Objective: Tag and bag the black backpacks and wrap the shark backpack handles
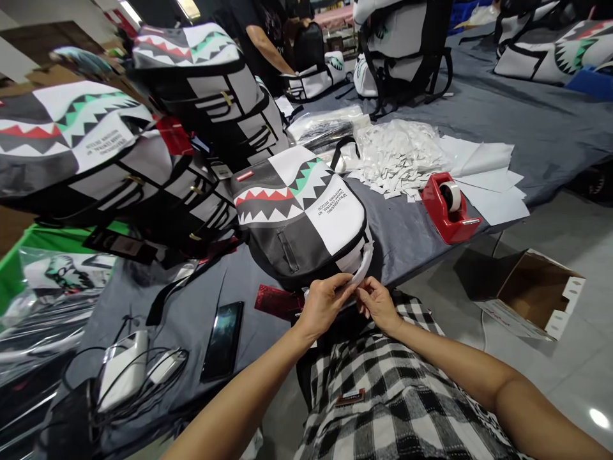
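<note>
A black, grey and white backpack [282, 236] with a red and green zigzag mouth print lies on the dark cloth-covered table, its lower edge near my lap. At its near right side my left hand [325, 303] pinches a white strip [364, 263], fingers closed. Close beside it, my right hand [377, 303] has its fingertips pressed together at the strip's lower end; what they grip is too small to make out. A red tag [278, 301] lies under the bag's near edge, left of my left hand.
Similar backpacks [211, 96] stand at the left. A phone [223, 340] and a white cabled device [123, 370] lie front left. Beyond the bag are small white pieces [402, 156], a red tape dispenser [449, 211] and paper sheets [488, 185]. An open box [531, 294] sits on the floor.
</note>
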`<action>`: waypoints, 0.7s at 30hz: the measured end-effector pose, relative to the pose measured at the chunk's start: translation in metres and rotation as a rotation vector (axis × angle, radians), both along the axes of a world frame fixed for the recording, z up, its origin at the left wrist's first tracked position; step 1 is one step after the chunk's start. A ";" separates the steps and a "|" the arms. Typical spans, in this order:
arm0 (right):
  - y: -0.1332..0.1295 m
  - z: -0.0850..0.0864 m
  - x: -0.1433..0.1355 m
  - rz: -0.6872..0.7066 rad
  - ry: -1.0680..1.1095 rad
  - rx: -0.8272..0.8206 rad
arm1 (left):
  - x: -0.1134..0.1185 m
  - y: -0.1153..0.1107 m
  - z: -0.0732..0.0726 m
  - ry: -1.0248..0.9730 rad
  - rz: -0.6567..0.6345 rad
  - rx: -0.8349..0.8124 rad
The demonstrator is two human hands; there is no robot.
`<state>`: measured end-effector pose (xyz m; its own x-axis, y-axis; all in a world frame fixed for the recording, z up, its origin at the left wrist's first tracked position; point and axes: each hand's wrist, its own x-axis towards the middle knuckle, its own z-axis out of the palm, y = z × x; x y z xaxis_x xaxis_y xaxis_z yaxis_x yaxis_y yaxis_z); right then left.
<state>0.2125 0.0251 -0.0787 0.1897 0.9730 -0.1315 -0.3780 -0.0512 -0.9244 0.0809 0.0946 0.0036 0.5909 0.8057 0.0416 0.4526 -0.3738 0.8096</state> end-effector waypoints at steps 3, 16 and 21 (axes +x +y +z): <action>0.004 -0.005 0.000 -0.012 -0.008 -0.017 | -0.001 -0.001 -0.004 -0.024 -0.012 0.035; 0.016 0.015 0.010 0.025 0.145 -0.241 | 0.002 -0.001 -0.017 -0.185 -0.073 0.491; -0.006 0.030 0.014 0.206 0.450 -0.239 | 0.004 -0.002 -0.018 -0.196 -0.048 0.498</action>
<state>0.2262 0.0194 -0.0489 -0.1280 0.9172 -0.3773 -0.6933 -0.3548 -0.6273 0.0846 0.0927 -0.0143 0.5691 0.6327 0.5252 0.2835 -0.7505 0.5969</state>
